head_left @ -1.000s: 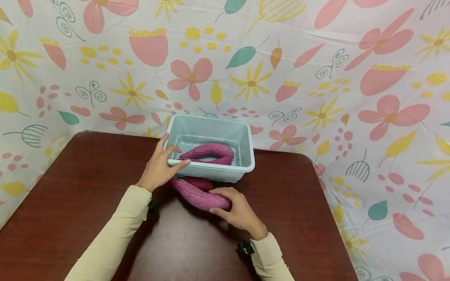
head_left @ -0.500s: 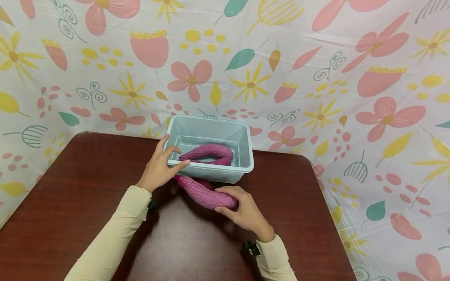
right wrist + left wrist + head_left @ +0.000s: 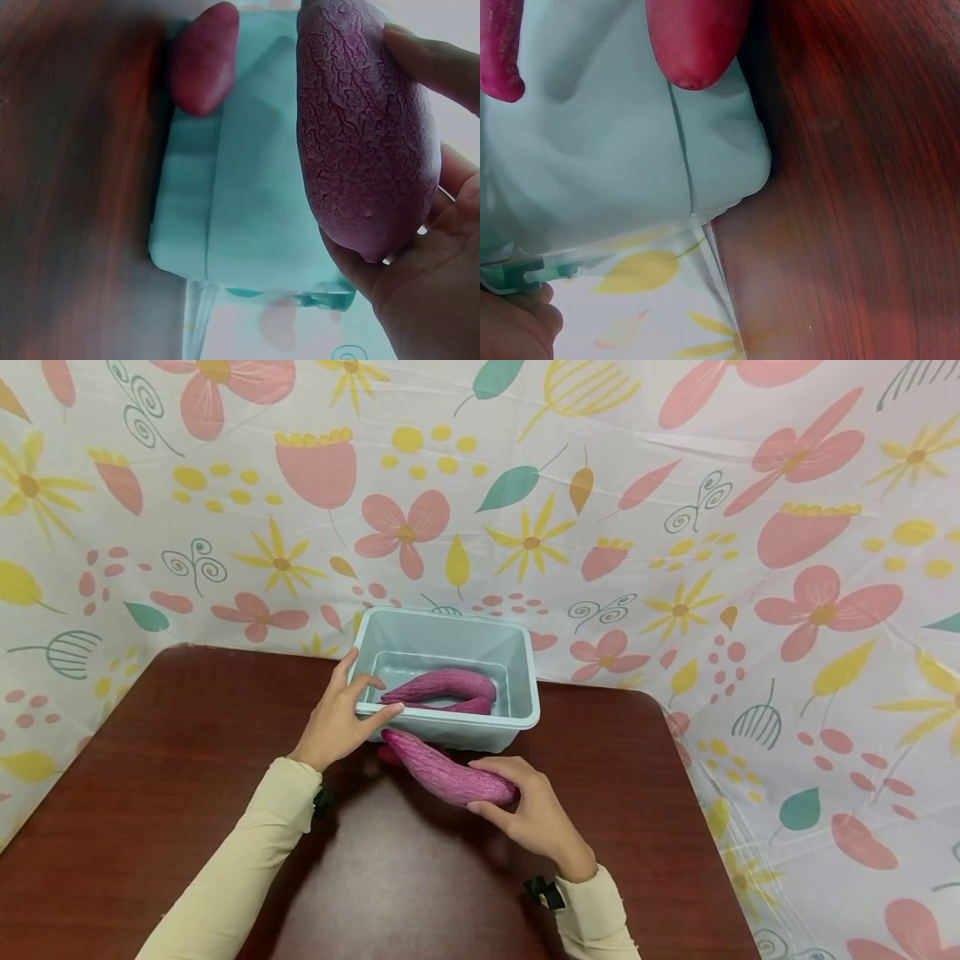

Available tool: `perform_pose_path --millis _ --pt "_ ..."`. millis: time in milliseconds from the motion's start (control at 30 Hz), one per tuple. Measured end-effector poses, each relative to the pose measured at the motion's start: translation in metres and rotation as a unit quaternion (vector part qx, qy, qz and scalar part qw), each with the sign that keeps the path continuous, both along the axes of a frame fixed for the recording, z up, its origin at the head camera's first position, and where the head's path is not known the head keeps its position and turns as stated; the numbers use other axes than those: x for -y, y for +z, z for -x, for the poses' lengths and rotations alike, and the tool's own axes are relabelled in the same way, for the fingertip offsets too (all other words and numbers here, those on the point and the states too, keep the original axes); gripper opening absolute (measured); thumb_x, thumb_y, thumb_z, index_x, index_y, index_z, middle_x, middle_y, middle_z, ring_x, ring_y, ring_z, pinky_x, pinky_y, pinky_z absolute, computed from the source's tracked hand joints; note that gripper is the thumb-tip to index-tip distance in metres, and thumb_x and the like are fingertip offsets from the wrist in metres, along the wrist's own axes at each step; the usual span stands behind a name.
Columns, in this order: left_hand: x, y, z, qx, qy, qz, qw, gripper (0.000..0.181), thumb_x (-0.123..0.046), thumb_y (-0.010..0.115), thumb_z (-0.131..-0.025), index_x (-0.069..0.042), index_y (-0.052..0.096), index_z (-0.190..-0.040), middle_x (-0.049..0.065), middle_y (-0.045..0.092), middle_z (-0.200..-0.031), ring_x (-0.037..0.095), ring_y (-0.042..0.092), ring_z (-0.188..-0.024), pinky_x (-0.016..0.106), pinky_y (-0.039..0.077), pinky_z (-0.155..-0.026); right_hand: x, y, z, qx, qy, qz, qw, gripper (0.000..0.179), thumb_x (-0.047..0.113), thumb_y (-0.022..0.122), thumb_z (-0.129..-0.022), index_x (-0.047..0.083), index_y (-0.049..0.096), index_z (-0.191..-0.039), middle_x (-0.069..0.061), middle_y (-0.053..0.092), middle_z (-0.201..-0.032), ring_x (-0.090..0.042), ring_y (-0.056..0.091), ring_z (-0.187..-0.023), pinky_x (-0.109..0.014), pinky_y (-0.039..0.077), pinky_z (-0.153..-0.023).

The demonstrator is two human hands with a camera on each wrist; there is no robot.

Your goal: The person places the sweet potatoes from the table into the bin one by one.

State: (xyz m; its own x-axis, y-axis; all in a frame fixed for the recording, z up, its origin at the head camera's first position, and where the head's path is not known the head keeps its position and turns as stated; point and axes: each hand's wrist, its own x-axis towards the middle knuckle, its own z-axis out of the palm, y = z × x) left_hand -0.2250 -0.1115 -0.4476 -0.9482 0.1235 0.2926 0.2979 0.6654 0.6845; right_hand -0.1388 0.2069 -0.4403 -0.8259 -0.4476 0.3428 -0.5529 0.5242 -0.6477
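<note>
Purple vegetable with a wrinkled skin sits in the right hand, whose thumb and fingers grip its thick end from either side. Its narrow tip points away toward the left hand, ending just below that thumb, in front of the pale blue bin; whether the tip touches the bin's wall I cannot tell. The left hand grips the bin's near left corner, thumb along the front rim and a bent finger reaching inside. Another, redder vegetable lies beside the bin on the table, partly behind the held one in the head view.
</note>
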Motion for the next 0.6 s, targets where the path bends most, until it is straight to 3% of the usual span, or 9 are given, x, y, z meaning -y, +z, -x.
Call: perform_pose_path --millis 600 --pt "0.000 0.001 -0.001 0.007 0.001 0.015 0.9999 0.045 -0.063 0.066 -0.089 -0.025 0.061 -0.113 0.006 0.009 -0.171 0.043 0.036 -0.147 0.047 0.051 -0.072 -0.014 0.021 -0.008 -0.021 -0.004 0.018 0.9996 0.048 0.025 0.086 -0.081 0.022 0.069 -0.126 0.003 0.070 -0.126 -0.014 0.062 -0.117 -0.025 0.050 -0.096"
